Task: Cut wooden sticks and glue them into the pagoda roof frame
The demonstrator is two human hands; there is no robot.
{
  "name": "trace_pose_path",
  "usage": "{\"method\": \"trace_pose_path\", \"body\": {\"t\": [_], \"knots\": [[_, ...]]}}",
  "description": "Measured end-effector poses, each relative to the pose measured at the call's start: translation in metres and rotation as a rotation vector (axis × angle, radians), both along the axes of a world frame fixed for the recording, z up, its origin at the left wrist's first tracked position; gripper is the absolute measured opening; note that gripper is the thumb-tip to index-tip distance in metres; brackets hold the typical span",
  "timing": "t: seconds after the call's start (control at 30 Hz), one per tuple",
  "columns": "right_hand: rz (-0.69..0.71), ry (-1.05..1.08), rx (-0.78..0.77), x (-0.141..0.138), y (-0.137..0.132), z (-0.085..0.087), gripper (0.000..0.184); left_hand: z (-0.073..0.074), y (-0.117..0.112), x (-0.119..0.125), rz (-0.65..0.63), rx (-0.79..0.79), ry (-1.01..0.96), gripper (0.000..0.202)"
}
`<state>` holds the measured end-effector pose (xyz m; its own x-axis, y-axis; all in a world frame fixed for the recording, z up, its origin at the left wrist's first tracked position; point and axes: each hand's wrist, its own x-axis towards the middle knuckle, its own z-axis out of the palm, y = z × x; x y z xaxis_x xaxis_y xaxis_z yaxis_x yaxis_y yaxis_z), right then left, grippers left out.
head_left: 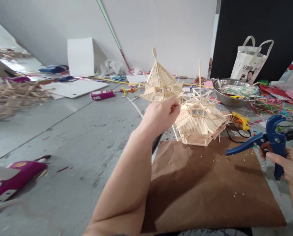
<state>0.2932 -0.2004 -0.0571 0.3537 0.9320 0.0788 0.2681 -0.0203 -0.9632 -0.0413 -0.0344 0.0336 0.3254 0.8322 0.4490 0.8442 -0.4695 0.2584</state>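
My left hand (161, 113) is closed, fingers curled, over the left side of a low, many-sided roof model (194, 126) built from thin wooden sticks. What its fingertips hold, if anything, is hidden. One tall stick (199, 77) rises upright from the middle of this model. Behind my hand stands a taller stick model with a pointed roof (159, 78). At the far right my right hand (287, 164) grips a blue ratchet-style pipe cutter (278, 141), its curved jaw upward and one handle pointing left. The low model rests at the back of a brown paper sheet (215, 186).
A yellow hot glue gun (241, 120) lies right of the model. Behind it is a metal bowl (235, 102) of packaged sticks and a white bag (249, 62). Purple tools (18, 178) lie on the grey floor at left, near a blurred stick pile (18, 98).
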Motion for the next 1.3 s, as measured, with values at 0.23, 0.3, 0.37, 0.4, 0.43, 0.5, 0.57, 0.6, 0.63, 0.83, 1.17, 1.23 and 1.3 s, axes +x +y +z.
{"method": "trace_pose_path", "body": {"t": [0.23,0.3,0.37,0.4,0.43,0.5,0.57,0.6,0.63,0.83,1.17,1.23,1.3], "knots": [[0.276,0.373,0.049,-0.033,0.025,-0.013,0.014,0.008,-0.05,0.016,-0.263,0.117,-0.387,0.01],[0.323,0.426,0.028,-0.041,0.028,-0.016,0.013,-0.01,-0.063,0.044,-0.425,0.0,-0.505,0.012],[0.324,0.478,0.034,-0.045,0.03,-0.021,0.013,-0.036,-0.07,0.073,-0.578,-0.175,-0.592,0.013],[0.301,0.5,0.043,-0.046,0.031,-0.023,0.014,-0.05,-0.072,0.087,-0.632,-0.245,-0.639,0.013],[0.269,0.52,0.05,-0.046,0.032,-0.026,0.015,-0.064,-0.073,0.098,-0.67,-0.286,-0.691,0.013],[0.198,0.562,0.031,-0.045,0.035,-0.031,0.017,-0.088,-0.07,0.114,-0.638,-0.393,-0.811,0.013],[0.139,0.606,-0.007,-0.045,0.037,-0.035,0.017,-0.106,-0.066,0.122,-0.538,-0.57,-0.901,0.014],[0.12,0.628,-0.02,-0.046,0.037,-0.036,0.017,-0.112,-0.065,0.123,-0.49,-0.663,-0.951,0.016],[0.108,0.65,-0.023,-0.048,0.038,-0.038,0.017,-0.116,-0.065,0.125,-0.449,-0.737,-0.993,0.018],[0.361,0.684,-0.038,-0.056,0.04,-0.035,0.041,-0.124,-0.077,0.132,-0.386,-0.928,-1.141,0.035],[0.182,0.252,0.05,-0.032,0.027,-0.019,0.048,-0.121,-0.067,0.128,-0.414,-0.824,-1.116,0.029],[0.057,0.02,0.057,-0.024,0.024,-0.018,0.047,-0.121,-0.063,0.126,-0.408,-0.816,-1.141,0.028],[-0.044,-0.3,0.046,-0.02,0.023,-0.018,0.051,-0.12,-0.061,0.124,-0.424,-0.809,-1.159,0.029]]}}
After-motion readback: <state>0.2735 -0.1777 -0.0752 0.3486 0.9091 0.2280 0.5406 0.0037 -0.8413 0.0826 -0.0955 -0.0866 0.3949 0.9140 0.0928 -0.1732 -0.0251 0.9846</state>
